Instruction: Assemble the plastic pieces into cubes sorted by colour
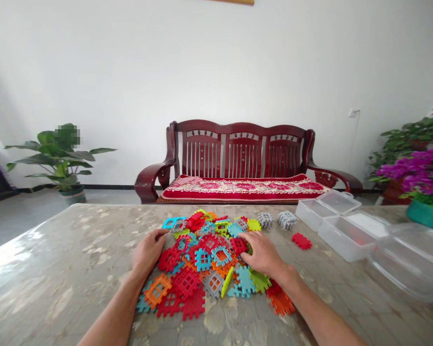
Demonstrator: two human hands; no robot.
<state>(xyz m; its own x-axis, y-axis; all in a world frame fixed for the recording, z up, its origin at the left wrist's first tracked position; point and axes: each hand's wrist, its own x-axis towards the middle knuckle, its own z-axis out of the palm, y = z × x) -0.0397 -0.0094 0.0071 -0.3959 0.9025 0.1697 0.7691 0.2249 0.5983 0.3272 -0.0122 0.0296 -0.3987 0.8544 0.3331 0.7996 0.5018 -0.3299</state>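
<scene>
A heap of flat interlocking plastic building tiles in red, blue, orange, green and grey lies before me on the table. At the heap's left edge rests my left hand (149,249), its index finger stretched toward the blue tiles (169,223); its other fingers are partly hidden. My right hand (262,251) reaches over the heap's right side, thumb and fingers apart beside a red tile (238,246). Whether it touches that tile I cannot tell. Nearer me lie an orange window tile (158,288), a grey window tile (213,284) and a green tile on edge (227,282).
Two grey tile stacks (287,219) and a lone red tile (301,241) sit right of the heap. Beyond them are open clear plastic boxes (346,240) and a flower pot (426,216). A wooden bench (241,149) stands behind the table (75,269).
</scene>
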